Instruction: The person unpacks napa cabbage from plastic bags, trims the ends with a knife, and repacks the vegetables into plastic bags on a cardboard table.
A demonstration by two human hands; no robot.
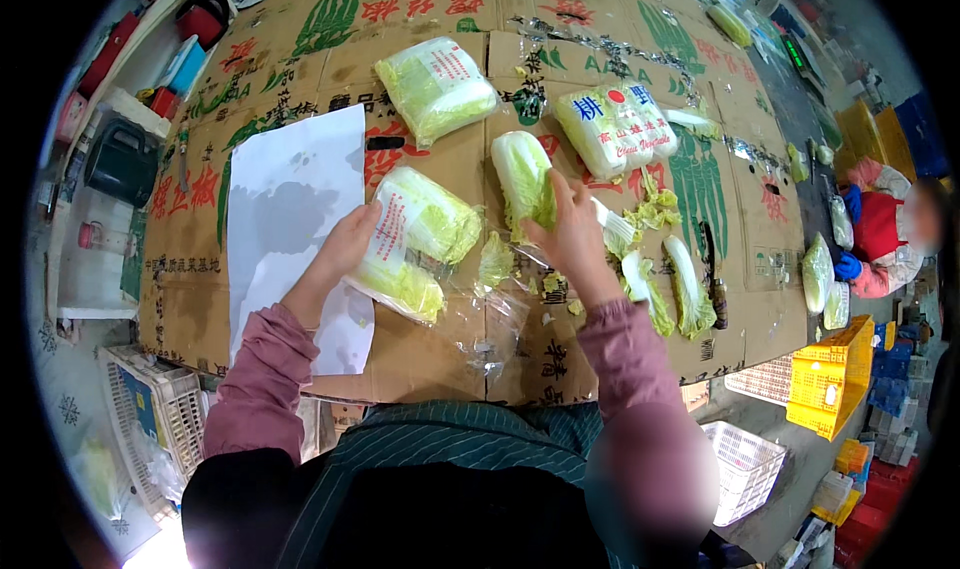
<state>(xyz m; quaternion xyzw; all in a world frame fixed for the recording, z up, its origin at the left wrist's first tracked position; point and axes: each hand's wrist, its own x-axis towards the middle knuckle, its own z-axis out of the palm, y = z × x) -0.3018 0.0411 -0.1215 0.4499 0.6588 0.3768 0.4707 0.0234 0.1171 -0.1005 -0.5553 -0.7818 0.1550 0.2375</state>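
My left hand (346, 240) grips the left side of a clear printed plastic bag (388, 227). Inside it two small napa cabbages, an upper one (439, 220) and a lower one (405, 293), lie side by side. The bag's loose clear end (487, 329) spreads to the right over the cardboard. My right hand (566, 231) is around the lower right side of an unbagged napa cabbage (521, 171), thumb at its leafy end. Loose cabbage leaves (686, 287) and scraps (495, 261) lie near that hand.
Two filled cabbage bags (439, 88) (615, 130) lie farther back on the cardboard-covered table (442, 377). A knife (716, 284) is at right, a white sheet (296, 156) at left. A co-worker (877, 224) in blue gloves stands beyond the right edge, near a yellow crate (829, 381).
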